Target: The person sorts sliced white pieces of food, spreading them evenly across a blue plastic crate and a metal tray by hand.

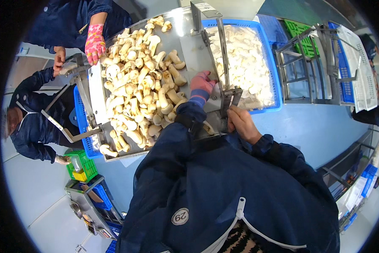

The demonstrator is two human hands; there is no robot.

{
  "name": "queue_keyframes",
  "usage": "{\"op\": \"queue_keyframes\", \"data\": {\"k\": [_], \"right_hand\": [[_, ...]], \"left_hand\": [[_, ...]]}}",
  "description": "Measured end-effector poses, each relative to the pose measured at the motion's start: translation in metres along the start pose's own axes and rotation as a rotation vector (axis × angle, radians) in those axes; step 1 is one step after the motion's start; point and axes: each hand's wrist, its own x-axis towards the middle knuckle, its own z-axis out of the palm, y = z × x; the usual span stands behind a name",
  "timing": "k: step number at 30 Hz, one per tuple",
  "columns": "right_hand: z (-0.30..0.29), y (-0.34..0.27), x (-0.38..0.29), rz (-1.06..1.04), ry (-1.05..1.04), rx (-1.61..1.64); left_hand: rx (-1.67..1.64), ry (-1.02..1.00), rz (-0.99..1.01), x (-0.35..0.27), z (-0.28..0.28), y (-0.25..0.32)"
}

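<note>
My left hand (203,86), in a pink and blue knitted glove, rests with curled fingers on the metal plate (192,58) beside a lever-type cutter (223,57). Whether it holds a mushroom under the fingers is hidden. My bare right hand (244,124) is closed around the metal handle (237,98) at the near end of that cutter. A large pile of whole king oyster mushrooms (142,85) lies left of my left hand on a steel table (170,39). Beyond the cutter, a blue plastic crate (277,91) holds many pale mushroom slices (243,63).
Across the pile, a co-worker's pink-gloved hand (95,44) and bare hand (59,58) are at a second cutter (82,74). Another person (34,126) reaches to a green crate (85,164). A metal rack (303,69) stands right, with a white crate (361,69) beside it.
</note>
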Motion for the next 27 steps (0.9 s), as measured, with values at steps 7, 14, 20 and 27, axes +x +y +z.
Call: {"op": "queue_keyframes", "data": {"k": [7,14,20,27], "right_hand": [[0.008,0.015,0.002,0.016,-0.009,-0.028],[-0.001,0.019,-0.002,0.015,0.016,-0.072],[0.007,0.017,-0.001,0.073,-0.009,-0.006],[0.001,0.019,0.001,-0.056,0.024,-0.116]], "left_hand": [[0.211,0.486,0.291,0.007,0.031,-0.003],[-0.728,-0.03,-0.047,0.018,-0.033,0.081],[0.93,0.075,0.232,0.081,-0.116,-0.006],[1.379,-0.213,0.339,0.055,-0.09,0.019]]}}
